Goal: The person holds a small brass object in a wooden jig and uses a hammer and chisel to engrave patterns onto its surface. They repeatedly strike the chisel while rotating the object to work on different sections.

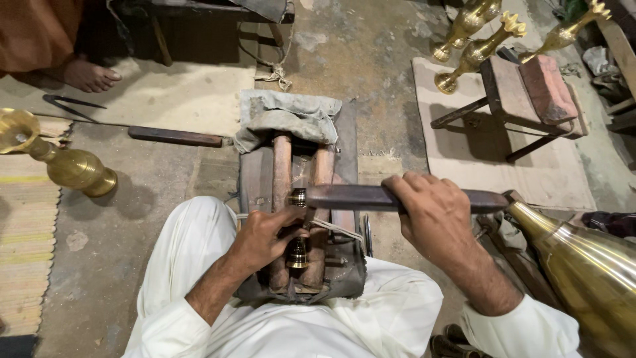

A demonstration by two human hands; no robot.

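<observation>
Brass piece (297,248) sits upright between two wooden rollers (281,172) — left hand (265,235) pinches it. Right hand (434,215) wraps a long file (358,197), lying crosswise just above the piece's top.

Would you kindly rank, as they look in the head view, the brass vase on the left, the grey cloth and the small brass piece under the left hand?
1. Grey cloth.
2. Brass vase, though similar in extent.
3. Small brass piece, clearly smallest.

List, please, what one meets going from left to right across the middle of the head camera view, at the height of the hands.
Brass vase lying on the floor → left hand on a small brass piece → right hand gripping a long dark file → large brass vessel.
</observation>
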